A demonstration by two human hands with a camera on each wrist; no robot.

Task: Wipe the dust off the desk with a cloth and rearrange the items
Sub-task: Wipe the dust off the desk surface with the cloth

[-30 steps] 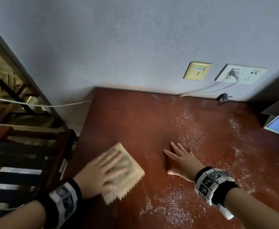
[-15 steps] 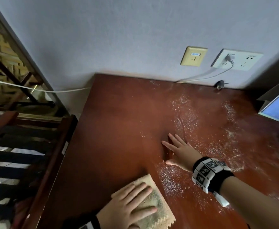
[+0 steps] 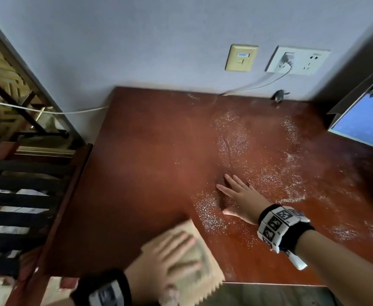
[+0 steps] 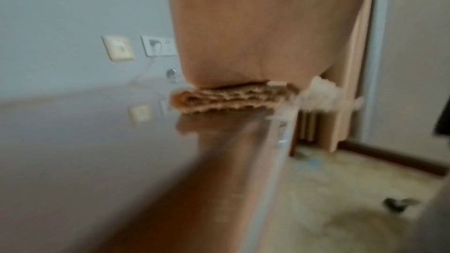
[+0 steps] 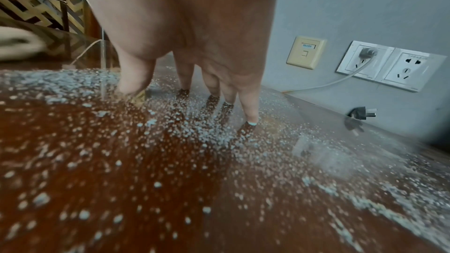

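Cloth [image 3: 194,259] sits at the desk's [image 3: 141,173] near edge under my flat left hand [image 3: 165,259], mid-wipe. Farther right, my right hand [image 3: 240,199] lies spread, fingers straight, on white dust [image 3: 269,182]. Next, I judge, wipe right across that.

cloth [image 3: 199,281] on desk [image 3: 141,173] front edge

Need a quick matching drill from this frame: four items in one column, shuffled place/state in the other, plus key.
1. cloth
2. right hand
3. loose black plug
4. white cord

A. plugged into the wall socket
B. flat on the dusty desk, fingers spread
C. under the left hand, at the desk's near edge
D. lying by the wall, unplugged

Pairs: 1-C, 2-B, 3-D, 4-A
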